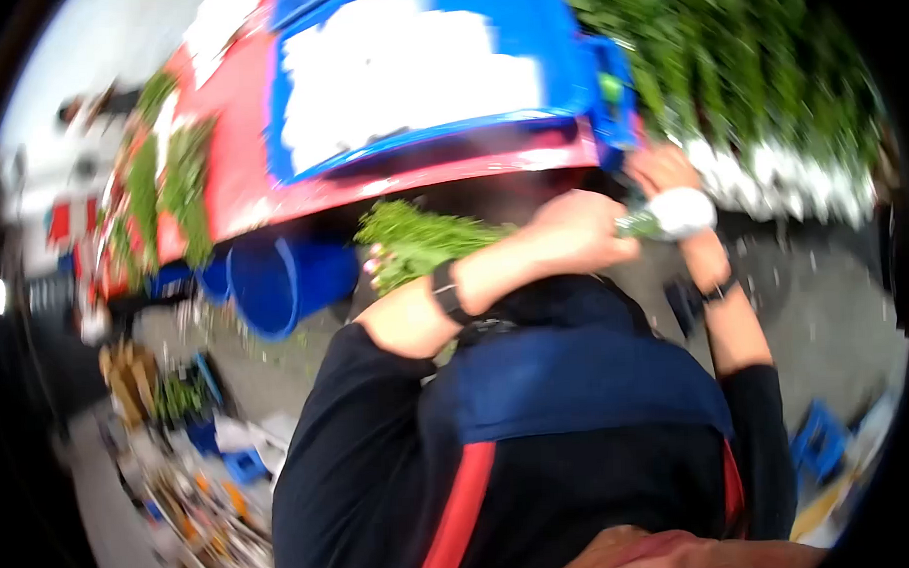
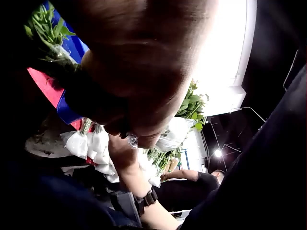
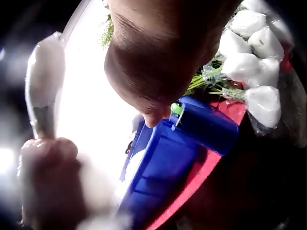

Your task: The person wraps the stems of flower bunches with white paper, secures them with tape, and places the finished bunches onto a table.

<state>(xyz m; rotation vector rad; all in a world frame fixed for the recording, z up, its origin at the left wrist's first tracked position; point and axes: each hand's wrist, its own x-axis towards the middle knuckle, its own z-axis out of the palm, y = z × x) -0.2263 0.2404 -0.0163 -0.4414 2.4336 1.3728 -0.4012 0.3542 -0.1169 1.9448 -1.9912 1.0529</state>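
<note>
My left hand grips a bunch of leafy green stems with small pinkish buds at the left end. Past my fist, the bunch ends in a white, plastic-wrapped stem end; this white end stands above my left hand in the right wrist view. My right hand reaches behind the white end to the tray's right corner. In the right wrist view, its fingertips are right beside a small bright green piece on a blue holder. I cannot tell whether they pinch it.
A blue tray with white pieces stands on a red-covered table. Several leafy bunches with white wrapped ends lie at right. A blue bucket is below the table's left side. Another person stands beyond.
</note>
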